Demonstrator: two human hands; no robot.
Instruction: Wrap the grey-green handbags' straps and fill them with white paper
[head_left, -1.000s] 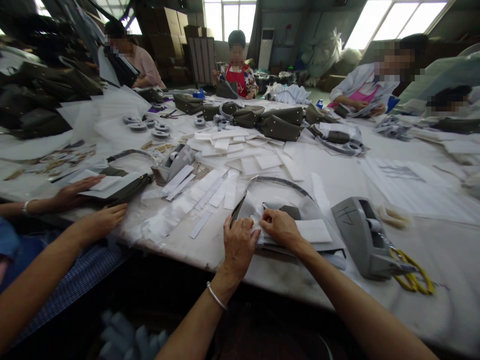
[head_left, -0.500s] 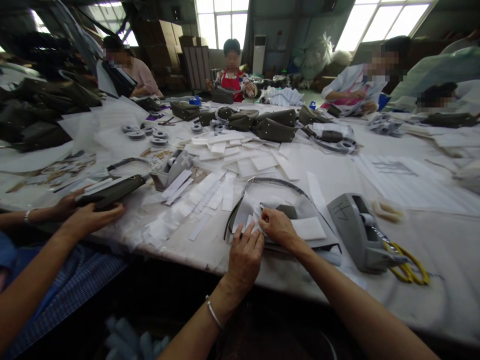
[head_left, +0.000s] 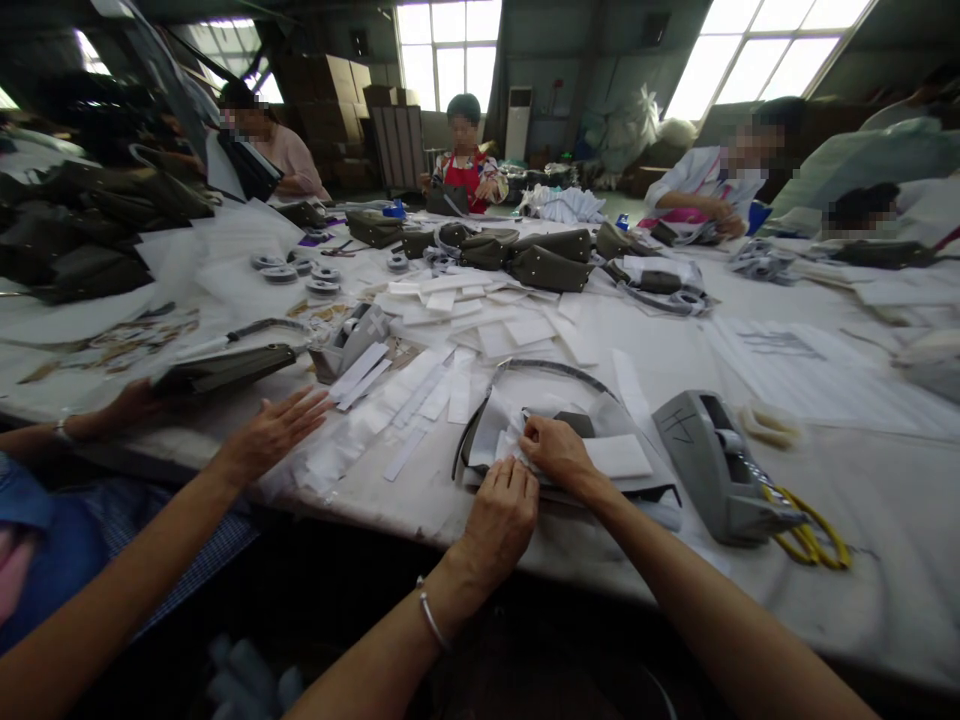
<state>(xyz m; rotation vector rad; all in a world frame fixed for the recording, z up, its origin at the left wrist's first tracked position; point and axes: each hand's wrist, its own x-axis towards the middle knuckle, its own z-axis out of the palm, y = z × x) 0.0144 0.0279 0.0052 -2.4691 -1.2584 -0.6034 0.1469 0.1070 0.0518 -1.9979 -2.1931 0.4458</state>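
A dark olive handbag [head_left: 576, 424] lies on the table in front of me, partly covered by thin white wrapping sheet [head_left: 504, 412]. My right hand [head_left: 556, 452] pinches crumpled sheet over the bag with bent fingers. Close beside it, my left hand [head_left: 504, 508] has its fingers drawn together on the sheet at the bag's near edge; its fingertips are partly hidden. A white foam piece [head_left: 619, 456] lies on the bag, right of my right hand. The bag's strap [head_left: 555, 366], covered in grey wrap, arches behind.
Right of the bag stands a grey tape dispenser [head_left: 705, 465] beside a yellow coil [head_left: 814, 530]. Another dispenser [head_left: 352, 340], paper strips [head_left: 405, 450] and foam pieces [head_left: 487, 325] lie left and behind. At left, a co-worker's hand [head_left: 277, 430] reaches across the table near another bag [head_left: 225, 368].
My left hand has shifted slightly right, its fingers now closer together and bent. My right hand stays at the sheet. The neighbour's nearer hand has left their bag and moved right.
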